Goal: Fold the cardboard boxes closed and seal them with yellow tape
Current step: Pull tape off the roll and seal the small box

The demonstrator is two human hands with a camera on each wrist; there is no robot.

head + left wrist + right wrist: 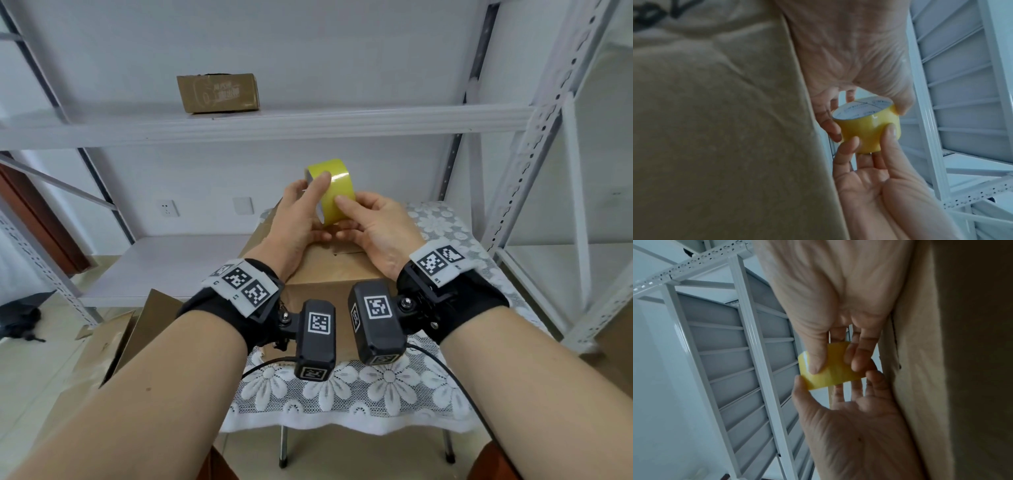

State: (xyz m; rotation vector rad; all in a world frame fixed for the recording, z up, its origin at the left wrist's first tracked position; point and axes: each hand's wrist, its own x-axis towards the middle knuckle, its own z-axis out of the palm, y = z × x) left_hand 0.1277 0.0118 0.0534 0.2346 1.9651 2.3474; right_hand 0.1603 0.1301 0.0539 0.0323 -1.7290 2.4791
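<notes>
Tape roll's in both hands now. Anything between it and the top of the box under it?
Nothing visible. Both hands, left hand and right hand, hold the yellow tape roll just above the closed cardboard box, whose top is bare below them.

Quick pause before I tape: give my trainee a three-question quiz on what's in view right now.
1. True or false: the yellow tape roll lies flat on the cardboard box.
2. Which hand grips the roll? A) left hand only B) right hand only C) both
3. Fill in: the small box sits on the upper ____.

Key: 1 false, it is held above the box; 2 C; 3 shelf.
</notes>
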